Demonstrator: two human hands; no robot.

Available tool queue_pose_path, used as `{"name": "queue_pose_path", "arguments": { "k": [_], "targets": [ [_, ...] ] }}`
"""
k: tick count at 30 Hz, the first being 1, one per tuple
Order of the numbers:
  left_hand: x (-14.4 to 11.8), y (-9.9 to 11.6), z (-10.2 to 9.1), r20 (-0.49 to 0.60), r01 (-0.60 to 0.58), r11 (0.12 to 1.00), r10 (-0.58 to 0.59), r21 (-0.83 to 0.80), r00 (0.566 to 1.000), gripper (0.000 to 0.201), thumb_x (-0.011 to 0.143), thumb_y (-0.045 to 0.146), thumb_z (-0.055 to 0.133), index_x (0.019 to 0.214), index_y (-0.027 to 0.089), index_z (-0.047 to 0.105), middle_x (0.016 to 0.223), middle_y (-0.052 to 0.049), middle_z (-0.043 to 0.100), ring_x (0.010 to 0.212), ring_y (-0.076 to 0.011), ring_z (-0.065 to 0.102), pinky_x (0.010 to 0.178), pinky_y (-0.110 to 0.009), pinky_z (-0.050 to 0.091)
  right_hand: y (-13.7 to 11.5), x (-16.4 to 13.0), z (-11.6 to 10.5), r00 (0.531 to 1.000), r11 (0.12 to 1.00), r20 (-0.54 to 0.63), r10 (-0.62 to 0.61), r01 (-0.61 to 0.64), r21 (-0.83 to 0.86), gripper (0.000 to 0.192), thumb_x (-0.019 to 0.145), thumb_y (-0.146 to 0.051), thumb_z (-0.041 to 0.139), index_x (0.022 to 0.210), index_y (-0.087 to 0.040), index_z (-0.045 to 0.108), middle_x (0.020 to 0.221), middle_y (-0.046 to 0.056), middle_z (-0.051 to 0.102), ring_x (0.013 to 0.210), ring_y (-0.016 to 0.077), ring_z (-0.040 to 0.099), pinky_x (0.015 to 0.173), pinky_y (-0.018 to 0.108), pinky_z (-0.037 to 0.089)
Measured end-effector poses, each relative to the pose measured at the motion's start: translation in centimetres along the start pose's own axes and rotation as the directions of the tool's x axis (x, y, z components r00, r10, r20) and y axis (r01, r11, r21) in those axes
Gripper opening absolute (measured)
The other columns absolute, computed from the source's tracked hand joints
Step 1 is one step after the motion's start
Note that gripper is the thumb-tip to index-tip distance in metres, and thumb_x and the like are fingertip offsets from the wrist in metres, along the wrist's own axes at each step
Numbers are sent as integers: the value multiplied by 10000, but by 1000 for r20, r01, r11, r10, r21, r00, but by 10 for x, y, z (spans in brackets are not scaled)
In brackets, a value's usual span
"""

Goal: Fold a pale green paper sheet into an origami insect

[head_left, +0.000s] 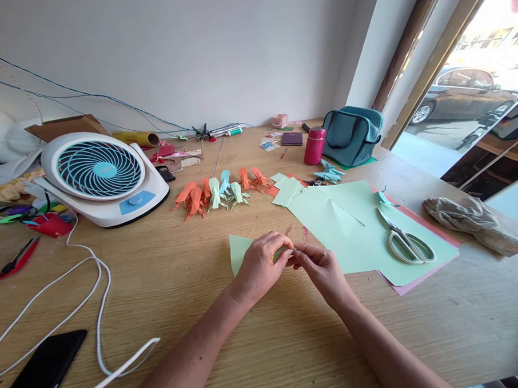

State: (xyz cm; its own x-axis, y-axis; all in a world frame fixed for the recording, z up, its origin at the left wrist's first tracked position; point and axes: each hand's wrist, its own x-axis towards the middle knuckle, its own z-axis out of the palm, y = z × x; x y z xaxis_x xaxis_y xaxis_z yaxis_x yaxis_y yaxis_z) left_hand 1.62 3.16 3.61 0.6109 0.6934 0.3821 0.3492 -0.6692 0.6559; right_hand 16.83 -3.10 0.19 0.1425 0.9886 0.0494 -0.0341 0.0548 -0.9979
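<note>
A light green sheet of paper (239, 253) shows at the left of my left hand (264, 262), whose fingers are closed on it. My right hand (320, 267) meets the left one at the fingertips, thumb and forefinger pinched at the paper's right end. The hands hide most of this sheet. Beyond them stands a row of folded paper figures in orange (194, 201), pale green (215, 193) and blue (224, 181). Large pale green sheets (350, 236) lie to the right, with scissors (409, 243) resting on top.
At the left are a white fan (103, 172), a white cable (102, 292) and a black phone (46, 369). A pink bottle (314, 147) and a teal bag (353, 135) stand at the back right. A crumpled cloth (470, 219) lies near the right edge.
</note>
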Motion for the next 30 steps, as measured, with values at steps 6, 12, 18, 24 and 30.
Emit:
{"name": "queue_pose_path", "arguments": {
  "k": [6,12,18,24,30],
  "targets": [
    [1,-1,-1,9,4,1000,-4,-25,1000,138,881,65,565,876,202,580,915,-11,659,863,-167,621,807,-285,483,0,1,-1,1000,1000,-11,19,-18,15,313,869,-469,670,1023,-217,773,884,53,770,815,204,710,731,315,528],
    [2,-1,-4,47,8,999,-6,-41,999,138,897,74,550,865,202,590,914,-7,669,853,-156,627,811,-277,484,5,2,-1,1000,1000,-29,-10,10,17,288,857,-467,686,980,-223,777,845,49,768,782,197,713,706,303,534],
    [1,-1,-5,63,2,1000,-2,-8,998,115,911,97,544,866,198,574,896,-1,659,823,-145,617,773,-267,472,2,2,0,999,1000,-48,-13,12,-26,328,857,-500,671,948,-205,781,783,55,750,751,213,709,688,324,534],
    [3,1,-9,77,-8,995,0,100,997,111,897,110,567,841,203,550,836,12,641,787,-149,601,721,-262,451,-2,1,-1,999,999,-37,-6,5,-32,340,879,-509,642,946,-203,774,812,65,757,762,216,709,678,322,520],
    [4,2,-15,83,-49,985,35,168,996,130,892,97,582,818,199,550,821,14,628,777,-146,589,694,-249,431,-2,2,-2,999,1000,-49,3,-2,27,320,851,-496,685,972,-210,760,775,45,745,741,202,711,671,306,518]
  ]
}}
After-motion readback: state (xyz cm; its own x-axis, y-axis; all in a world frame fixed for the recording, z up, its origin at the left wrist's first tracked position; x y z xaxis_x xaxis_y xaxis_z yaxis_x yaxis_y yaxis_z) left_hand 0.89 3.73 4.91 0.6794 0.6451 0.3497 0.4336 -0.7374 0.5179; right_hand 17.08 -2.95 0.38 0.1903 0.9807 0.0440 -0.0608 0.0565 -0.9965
